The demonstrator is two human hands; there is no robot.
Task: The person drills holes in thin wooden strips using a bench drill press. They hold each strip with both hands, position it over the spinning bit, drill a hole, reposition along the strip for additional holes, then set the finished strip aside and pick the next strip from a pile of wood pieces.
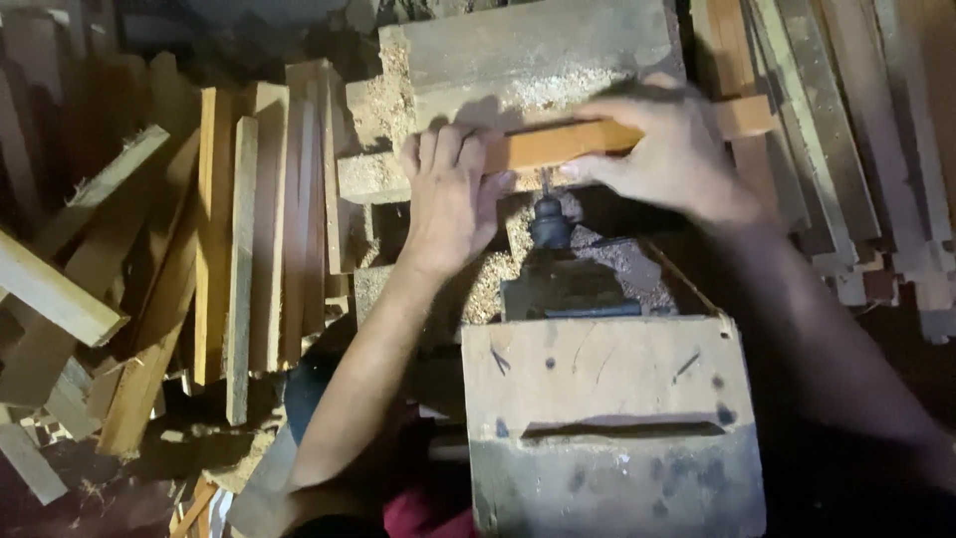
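A reddish-brown wooden strip (558,145) lies crosswise on a sawdust-covered wooden block (528,60), right over the dark chuck and bit of a horizontal drill (550,221). My left hand (450,194) clasps the strip's left end, fingers curled over it. My right hand (669,149) presses on the strip's right part, palm down. The strip's far right end (747,116) pokes out beyond my right hand.
A worn wooden box housing (607,428) with a slot covers the machine in front of me. Many cut wooden slats (254,239) lean in a pile at the left. More long boards (846,149) lie at the right. Sawdust (488,289) covers the bed.
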